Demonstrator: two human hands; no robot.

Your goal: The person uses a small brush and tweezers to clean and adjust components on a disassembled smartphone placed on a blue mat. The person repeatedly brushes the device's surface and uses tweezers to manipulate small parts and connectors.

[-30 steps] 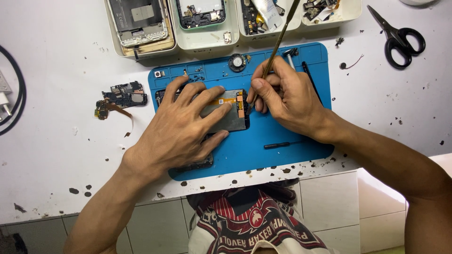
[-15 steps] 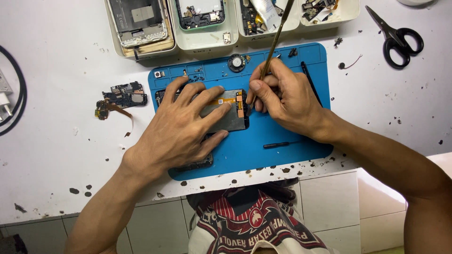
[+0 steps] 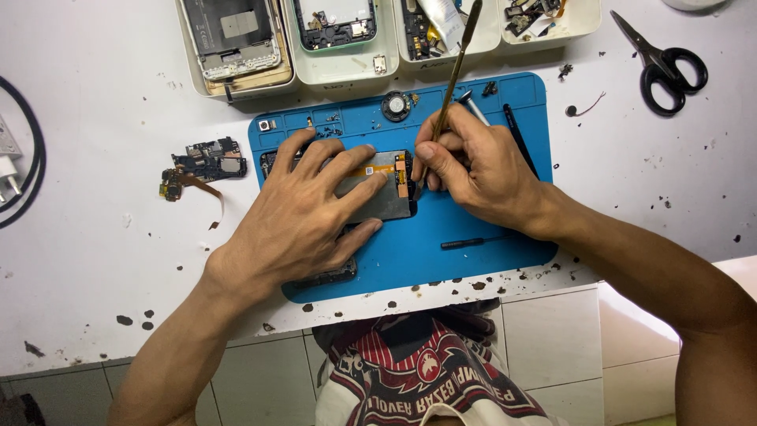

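An opened phone lies on a blue work mat, its grey inner plate and an orange flex cable showing. My left hand lies flat over it, fingers spread, pressing it down. My right hand grips a long thin pry tool like a pen, its tip at the phone's right edge beside the orange cable. The lower part of the phone is hidden under my left palm.
White trays with phone shells and parts line the back. Black scissors lie at right, a small circuit board left of the mat, a black cable at far left. A small screwdriver, a round part and tweezers rest on the mat.
The pry tool's upper end has swung slightly to the right. Both hands stay in place on the phone.
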